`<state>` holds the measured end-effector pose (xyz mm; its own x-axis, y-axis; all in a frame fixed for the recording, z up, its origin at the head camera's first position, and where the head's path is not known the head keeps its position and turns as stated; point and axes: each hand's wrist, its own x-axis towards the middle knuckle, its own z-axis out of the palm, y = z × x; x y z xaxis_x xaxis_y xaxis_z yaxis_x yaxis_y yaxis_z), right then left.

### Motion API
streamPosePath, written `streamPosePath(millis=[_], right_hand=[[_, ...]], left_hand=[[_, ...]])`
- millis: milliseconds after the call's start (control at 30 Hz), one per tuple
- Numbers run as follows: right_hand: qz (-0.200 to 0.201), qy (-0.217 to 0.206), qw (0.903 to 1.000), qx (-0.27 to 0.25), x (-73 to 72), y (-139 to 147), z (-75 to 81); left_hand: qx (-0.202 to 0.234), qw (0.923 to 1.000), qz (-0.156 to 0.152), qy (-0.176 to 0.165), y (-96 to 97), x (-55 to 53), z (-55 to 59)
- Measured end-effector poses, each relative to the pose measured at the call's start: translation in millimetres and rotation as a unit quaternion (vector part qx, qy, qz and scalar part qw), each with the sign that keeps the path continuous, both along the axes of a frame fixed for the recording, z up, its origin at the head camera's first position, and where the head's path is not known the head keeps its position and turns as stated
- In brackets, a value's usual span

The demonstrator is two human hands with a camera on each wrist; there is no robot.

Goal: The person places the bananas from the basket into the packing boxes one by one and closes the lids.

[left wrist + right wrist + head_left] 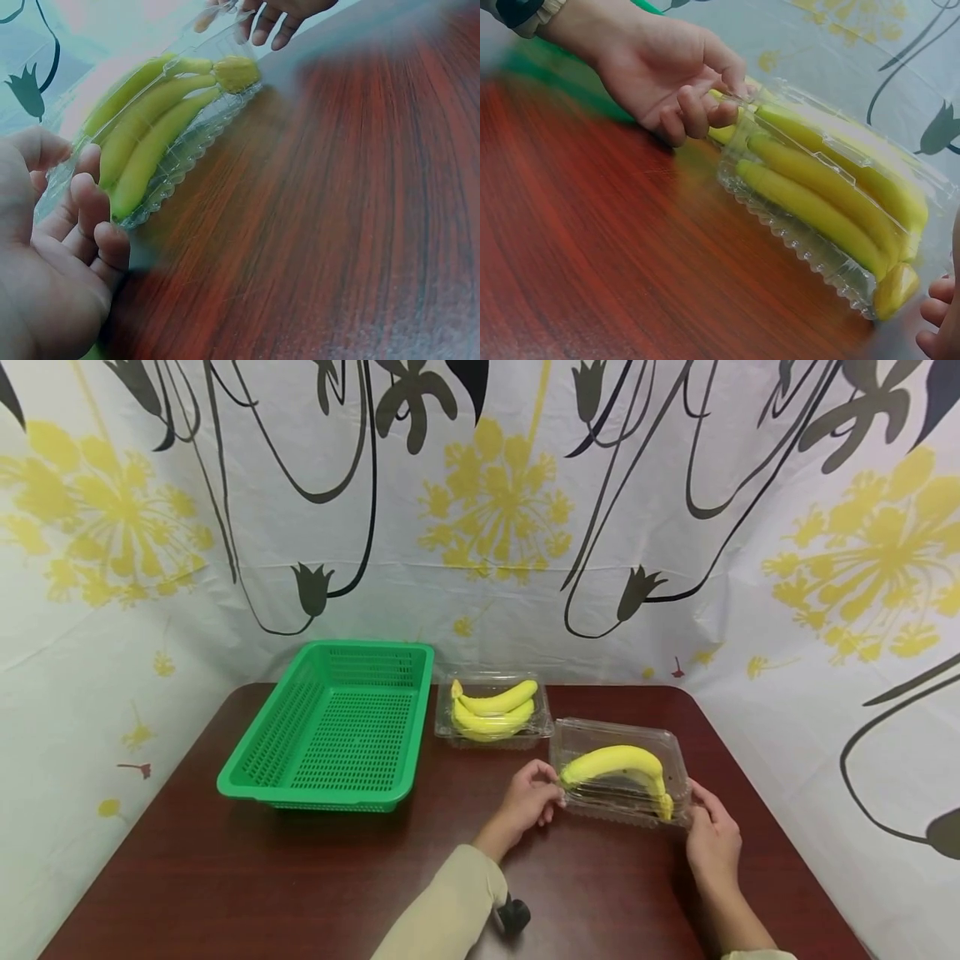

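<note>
A clear plastic clamshell box [622,735] with a bunch of yellow bananas [615,764] in it is held at the right of the table. My left hand [528,797] pinches its near left corner between thumb and forefinger, the other fingers loosely curled. At the opposite end, my right hand [712,839] grips the right side. From the left wrist view, several bananas [142,127] show through the clear wall, joined at a stem end near the right hand [289,15]. In the right wrist view the box's scalloped rim [795,240] faces the table.
A second clear box [442,727] with bananas [495,710] stands at the back middle, close to the held box. To its left is a green slotted plastic basket [420,735]. Patterned cloth [487,618] hangs behind the dark red wooden table [300,885].
</note>
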<state>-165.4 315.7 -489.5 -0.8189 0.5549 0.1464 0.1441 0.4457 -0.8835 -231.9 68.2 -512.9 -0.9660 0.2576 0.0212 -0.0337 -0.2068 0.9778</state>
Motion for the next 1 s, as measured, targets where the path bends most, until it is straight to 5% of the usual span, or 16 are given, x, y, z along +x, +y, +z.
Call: streamPosePath(millis=[233,500,733,1000], right_hand=[[0.017,-0.011,0.9995,-0.023,-0.1,0.4,0.2],[0.063,-0.013,0.9793,-0.192,-5.8,4.8,5.2],[0.092,-0.005,0.9701,-0.224,-5.1,7.3,6.9],[0.067,0.009,0.9647,-0.255,-6.7,5.5,8.3]], left_hand=[[-0.008,1.0,0.003,0.001,0.5,1.4,-0.8],[-0.012,0.9998,0.002,-0.015,2.3,2.1,1.4],[-0.007,0.9996,0.012,-0.022,4.7,4.6,4.7],[-0.008,0.9995,0.018,-0.024,6.1,5.9,5.4]])
